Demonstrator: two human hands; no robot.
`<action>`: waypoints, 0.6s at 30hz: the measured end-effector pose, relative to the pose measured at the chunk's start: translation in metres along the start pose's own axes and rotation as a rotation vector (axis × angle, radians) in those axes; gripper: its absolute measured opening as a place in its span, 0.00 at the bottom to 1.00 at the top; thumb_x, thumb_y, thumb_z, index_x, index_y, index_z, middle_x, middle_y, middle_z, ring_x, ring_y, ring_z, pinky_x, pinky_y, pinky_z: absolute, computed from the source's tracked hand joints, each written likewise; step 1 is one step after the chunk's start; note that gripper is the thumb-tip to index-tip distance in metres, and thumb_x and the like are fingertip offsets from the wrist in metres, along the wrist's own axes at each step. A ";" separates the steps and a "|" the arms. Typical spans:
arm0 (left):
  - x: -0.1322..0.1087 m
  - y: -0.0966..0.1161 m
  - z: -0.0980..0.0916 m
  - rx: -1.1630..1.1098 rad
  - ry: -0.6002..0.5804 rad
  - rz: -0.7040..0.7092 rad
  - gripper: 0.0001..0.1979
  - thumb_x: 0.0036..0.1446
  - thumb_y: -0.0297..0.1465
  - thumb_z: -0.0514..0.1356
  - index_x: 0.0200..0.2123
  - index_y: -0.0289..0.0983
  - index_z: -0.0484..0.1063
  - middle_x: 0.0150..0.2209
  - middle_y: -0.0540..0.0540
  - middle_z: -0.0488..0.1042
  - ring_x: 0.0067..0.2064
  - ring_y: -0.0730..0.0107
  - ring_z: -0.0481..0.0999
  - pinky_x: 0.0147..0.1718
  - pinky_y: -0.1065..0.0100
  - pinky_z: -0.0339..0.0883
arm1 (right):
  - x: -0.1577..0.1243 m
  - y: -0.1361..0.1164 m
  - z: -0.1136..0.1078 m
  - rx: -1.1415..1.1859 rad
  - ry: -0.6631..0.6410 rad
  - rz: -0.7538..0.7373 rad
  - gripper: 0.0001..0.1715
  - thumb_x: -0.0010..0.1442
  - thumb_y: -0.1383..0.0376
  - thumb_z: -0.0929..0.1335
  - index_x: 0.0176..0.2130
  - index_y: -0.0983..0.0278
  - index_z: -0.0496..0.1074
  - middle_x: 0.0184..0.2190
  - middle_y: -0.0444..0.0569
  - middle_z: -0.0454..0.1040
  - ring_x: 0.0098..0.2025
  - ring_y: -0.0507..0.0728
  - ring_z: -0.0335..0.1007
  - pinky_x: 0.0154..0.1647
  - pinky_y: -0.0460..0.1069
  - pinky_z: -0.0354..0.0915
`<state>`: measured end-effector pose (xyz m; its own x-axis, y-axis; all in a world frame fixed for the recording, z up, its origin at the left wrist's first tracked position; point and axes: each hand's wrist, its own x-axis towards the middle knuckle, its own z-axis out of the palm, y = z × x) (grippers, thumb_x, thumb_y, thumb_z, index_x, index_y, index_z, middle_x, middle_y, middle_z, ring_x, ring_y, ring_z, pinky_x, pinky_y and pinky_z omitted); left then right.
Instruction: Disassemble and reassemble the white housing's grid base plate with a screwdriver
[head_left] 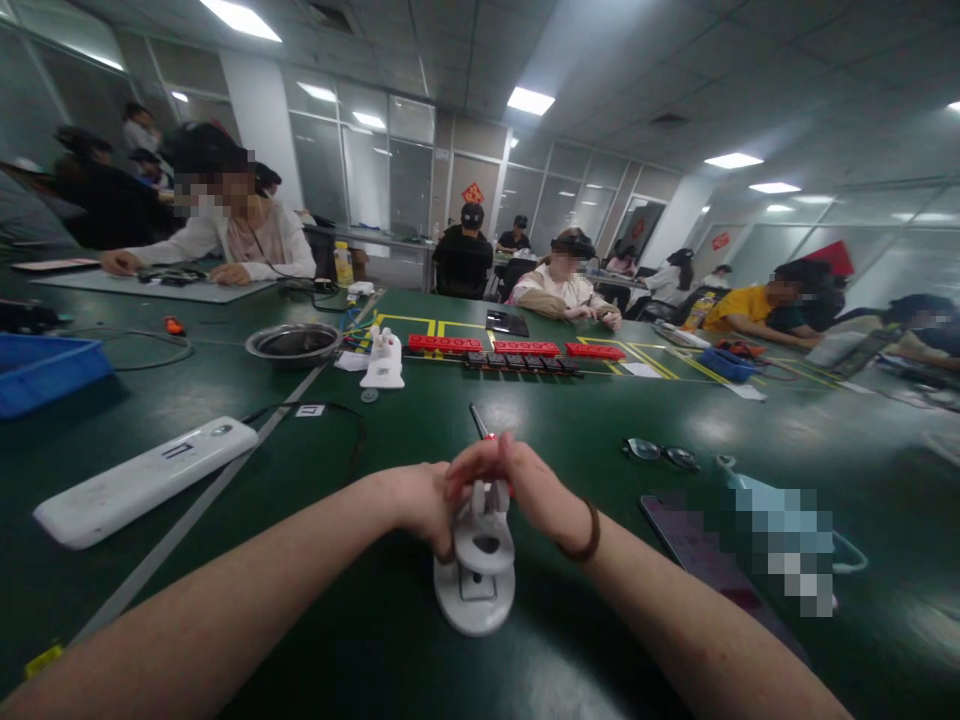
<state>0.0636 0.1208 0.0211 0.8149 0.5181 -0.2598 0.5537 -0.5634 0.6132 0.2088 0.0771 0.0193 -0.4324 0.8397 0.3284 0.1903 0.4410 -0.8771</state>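
With the left hand (420, 500), clasped tight round the upright top of the white stand (476, 575); with the right hand (540, 490), pinched shut on a red-and-metal tool (480, 425) just above the stand, thin metal end poking out past the fingertips. Whether tool and stand touch, cannot tell. Under the stand, bearing its round base, the dark green table (525, 400). Well left of the stand, lying flat, a long white bar-shaped device (142, 480); farther left and back, a blue bin (45, 365). Right of the stand, near, a dark phone (686, 545) lying flat. Behind the stand and to the left, a metal bowl (294, 342); straight behind, well apart, a row of red strips (517, 348) — just left of them, a second white stand (385, 360). Behind and right of the stand, smallest of all, a pair of glasses (660, 453) — resting on the table.
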 end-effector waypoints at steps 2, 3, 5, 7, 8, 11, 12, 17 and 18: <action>-0.002 0.004 0.000 0.071 -0.039 -0.056 0.17 0.26 0.29 0.64 0.27 0.36 0.70 0.23 0.49 0.67 0.25 0.65 0.67 0.24 0.66 0.61 | 0.001 -0.002 0.016 0.186 0.052 0.047 0.38 0.60 0.46 0.49 0.20 0.68 0.66 0.15 0.47 0.65 0.20 0.50 0.62 0.22 0.43 0.59; -0.002 0.007 0.000 0.137 -0.051 -0.078 0.17 0.27 0.30 0.64 0.28 0.37 0.70 0.24 0.49 0.68 0.25 0.66 0.67 0.24 0.67 0.61 | 0.001 0.000 0.021 0.218 0.110 0.058 0.37 0.59 0.45 0.51 0.17 0.67 0.64 0.13 0.46 0.62 0.17 0.49 0.59 0.20 0.43 0.57; -0.003 0.011 -0.001 0.240 -0.046 -0.107 0.20 0.28 0.31 0.64 0.31 0.37 0.69 0.29 0.48 0.69 0.26 0.67 0.68 0.24 0.69 0.61 | 0.000 0.004 0.027 0.249 0.192 0.017 0.38 0.57 0.43 0.52 0.15 0.67 0.62 0.11 0.45 0.60 0.16 0.48 0.57 0.19 0.43 0.54; -0.002 0.014 -0.003 0.328 -0.065 -0.105 0.20 0.30 0.33 0.63 0.33 0.37 0.69 0.31 0.46 0.69 0.29 0.64 0.69 0.25 0.68 0.62 | 0.000 0.003 0.022 0.277 0.201 -0.073 0.38 0.56 0.41 0.51 0.17 0.66 0.62 0.12 0.45 0.60 0.16 0.49 0.57 0.18 0.43 0.54; -0.001 0.014 -0.003 0.363 -0.081 -0.090 0.21 0.31 0.34 0.63 0.34 0.37 0.69 0.32 0.45 0.69 0.30 0.62 0.69 0.26 0.67 0.62 | 0.000 -0.001 0.016 0.282 0.214 -0.125 0.38 0.55 0.40 0.50 0.18 0.66 0.63 0.12 0.44 0.61 0.16 0.49 0.58 0.18 0.44 0.54; 0.002 0.010 -0.002 0.427 -0.104 -0.018 0.33 0.31 0.38 0.63 0.46 0.40 0.64 0.37 0.41 0.68 0.35 0.54 0.69 0.31 0.60 0.62 | 0.001 -0.014 -0.015 0.103 0.315 -0.189 0.35 0.55 0.40 0.51 0.26 0.65 0.66 0.14 0.43 0.62 0.18 0.51 0.61 0.21 0.45 0.57; 0.004 0.008 -0.002 0.419 -0.097 0.004 0.37 0.31 0.39 0.63 0.50 0.42 0.61 0.39 0.41 0.68 0.38 0.52 0.68 0.33 0.57 0.62 | 0.002 -0.015 -0.029 -0.058 0.354 -0.140 0.33 0.56 0.42 0.53 0.29 0.65 0.66 0.15 0.43 0.63 0.20 0.51 0.62 0.23 0.45 0.58; 0.003 0.003 -0.007 0.282 -0.108 0.031 0.38 0.32 0.40 0.63 0.51 0.43 0.59 0.43 0.41 0.65 0.44 0.51 0.64 0.42 0.57 0.58 | 0.003 0.031 -0.080 -0.656 0.478 0.428 0.28 0.61 0.50 0.52 0.25 0.64 0.65 0.21 0.46 0.66 0.24 0.52 0.63 0.26 0.45 0.55; 0.002 0.004 -0.010 0.265 -0.101 0.016 0.37 0.33 0.40 0.63 0.50 0.42 0.60 0.44 0.41 0.65 0.45 0.52 0.64 0.42 0.57 0.58 | 0.002 0.045 -0.084 -0.678 0.471 0.486 0.27 0.60 0.51 0.54 0.23 0.65 0.65 0.20 0.47 0.66 0.25 0.53 0.64 0.27 0.45 0.55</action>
<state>0.0654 0.1263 0.0303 0.8295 0.4485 -0.3328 0.5552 -0.7266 0.4048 0.2908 0.1255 0.0101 0.1989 0.9553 0.2186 0.7893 -0.0240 -0.6136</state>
